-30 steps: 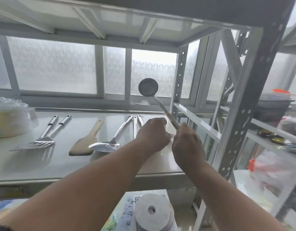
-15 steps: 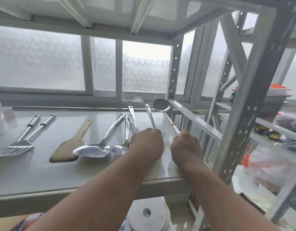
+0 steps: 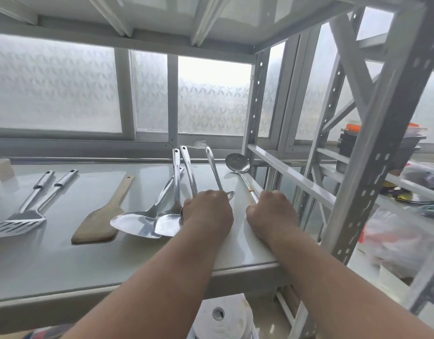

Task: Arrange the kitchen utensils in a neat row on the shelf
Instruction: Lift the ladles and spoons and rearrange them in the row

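On the pale shelf (image 3: 64, 260) lies a row of utensils: two slotted steel turners (image 3: 20, 223) at the left, a wooden spatula (image 3: 98, 223), then two steel spatulas (image 3: 137, 225) with overlapping blades. My left hand (image 3: 207, 211) is closed over the bowl end of a steel spoon (image 3: 214, 172), whose handle points toward the window; another steel handle (image 3: 187, 167) runs under that hand. My right hand (image 3: 272, 211) grips the handle of a steel ladle (image 3: 238, 163), its bowl resting on the shelf at the back right.
Perforated steel uprights (image 3: 357, 172) and a cross rail (image 3: 291, 177) stand close on the right. A second rack behind them holds dark containers (image 3: 372, 148) and plastic bags (image 3: 394, 238). A paper roll (image 3: 219, 316) sits below the shelf. Frosted windows back the shelf.
The ladle came down from upright in the air to lying on the shelf at the right end of the row. Both hands sank to the shelf surface.
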{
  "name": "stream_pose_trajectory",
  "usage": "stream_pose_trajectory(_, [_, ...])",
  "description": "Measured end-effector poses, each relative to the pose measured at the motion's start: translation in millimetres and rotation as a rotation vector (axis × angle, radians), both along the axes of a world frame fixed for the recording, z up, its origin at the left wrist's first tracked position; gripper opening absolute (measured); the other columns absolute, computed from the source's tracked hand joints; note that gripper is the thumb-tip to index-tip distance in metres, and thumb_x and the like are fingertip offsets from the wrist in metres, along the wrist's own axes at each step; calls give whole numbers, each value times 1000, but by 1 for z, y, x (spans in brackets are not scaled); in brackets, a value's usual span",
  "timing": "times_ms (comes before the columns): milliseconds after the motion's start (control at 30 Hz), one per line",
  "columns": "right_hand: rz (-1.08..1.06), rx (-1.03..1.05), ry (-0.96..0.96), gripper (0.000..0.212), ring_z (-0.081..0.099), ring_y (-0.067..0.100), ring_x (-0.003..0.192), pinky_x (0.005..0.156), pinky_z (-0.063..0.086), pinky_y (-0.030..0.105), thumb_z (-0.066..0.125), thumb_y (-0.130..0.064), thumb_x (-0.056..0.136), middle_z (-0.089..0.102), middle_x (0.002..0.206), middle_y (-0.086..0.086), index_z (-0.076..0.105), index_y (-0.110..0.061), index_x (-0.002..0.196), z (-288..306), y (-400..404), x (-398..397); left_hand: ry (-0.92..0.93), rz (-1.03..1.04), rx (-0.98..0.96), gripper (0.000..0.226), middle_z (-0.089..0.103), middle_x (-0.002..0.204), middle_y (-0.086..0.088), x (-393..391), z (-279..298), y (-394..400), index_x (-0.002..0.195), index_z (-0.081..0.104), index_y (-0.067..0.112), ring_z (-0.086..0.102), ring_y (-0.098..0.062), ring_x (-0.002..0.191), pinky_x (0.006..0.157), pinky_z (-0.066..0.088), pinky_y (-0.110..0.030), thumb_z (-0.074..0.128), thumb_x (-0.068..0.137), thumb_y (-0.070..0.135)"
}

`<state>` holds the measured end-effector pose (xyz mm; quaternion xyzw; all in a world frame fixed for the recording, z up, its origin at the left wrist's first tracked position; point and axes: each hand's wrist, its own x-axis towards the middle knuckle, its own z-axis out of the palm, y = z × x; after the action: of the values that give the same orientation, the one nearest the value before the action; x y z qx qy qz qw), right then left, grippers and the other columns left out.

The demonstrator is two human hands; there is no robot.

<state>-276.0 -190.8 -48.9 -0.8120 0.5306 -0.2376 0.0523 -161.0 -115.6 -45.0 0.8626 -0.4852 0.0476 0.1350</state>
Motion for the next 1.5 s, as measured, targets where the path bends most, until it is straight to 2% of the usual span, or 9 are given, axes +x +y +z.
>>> stream_pose_trajectory(100, [6, -49, -50, 32, 62, 34, 95, 71, 44, 35, 55, -30, 86, 62, 102, 11, 67, -7, 106, -4, 0, -2, 11, -12, -16, 33, 68, 130, -5, 3, -3, -1, 126, 66, 25, 62, -29, 124, 99, 44, -43, 47, 100, 23])
stream_pose_trajectory(333, [-10, -56, -86, 29, 60, 33, 84, 73, 51, 35, 56, -30, 89, 65, 96, 12, 68, -5, 98, -4, -1, -3, 35, -19, -47, 31, 68, 128, -5, 4, -4, -1, 123, 67, 25, 63, -29, 122, 100, 44, -43, 46, 100, 23])
stream_pose_trajectory(500, [-63, -50, -82, 30, 65, 36, 98, 79, 51, 37, 54, -25, 93, 63, 105, 13, 68, -4, 109, -5, -5, -2, 47, -23, -57, 31, 68, 127, -5, 4, -3, 0, 122, 68, 24, 62, -30, 121, 100, 42, -43, 45, 101, 25])
stream_pose_trajectory(767, [-193, -62, -25, 30, 62, 34, 104, 85, 52, 40, 54, -28, 92, 64, 109, 10, 70, -10, 109, -8, -12, -2, 57, -14, -54, 32, 67, 128, -4, 3, -3, 0, 124, 67, 25, 61, -29, 123, 102, 43, -44, 44, 102, 27])
stream_pose_trajectory(1000, [-273, -32, 45, 31, 56, 30, 115, 101, 38, 44, 49, -31, 90, 61, 118, 8, 67, -16, 110, -9, -19, -3, 64, -6, -64, 32, 69, 122, -3, 3, -3, 0, 121, 69, 26, 63, -29, 118, 101, 45, -43, 44, 102, 28])
stream_pose_trajectory(1367, [-257, 13, 5, 40, 55, 33, 112, 96, 39, 43, 49, -38, 85, 60, 115, 11, 67, -14, 111, -10, -18, -3, 23, -5, -66, 33, 69, 123, -4, 3, -4, 0, 122, 69, 24, 64, -30, 117, 100, 46, -43, 43, 103, 31])
stream_pose_trajectory(1500, [-242, 4, -12, 42, 52, 33, 116, 98, 37, 44, 49, -40, 85, 58, 120, 11, 65, -13, 114, -8, -16, -3, -32, 2, -32, 32, 68, 127, -5, 2, -4, -3, 125, 66, 24, 64, -30, 121, 99, 45, -43, 45, 102, 28])
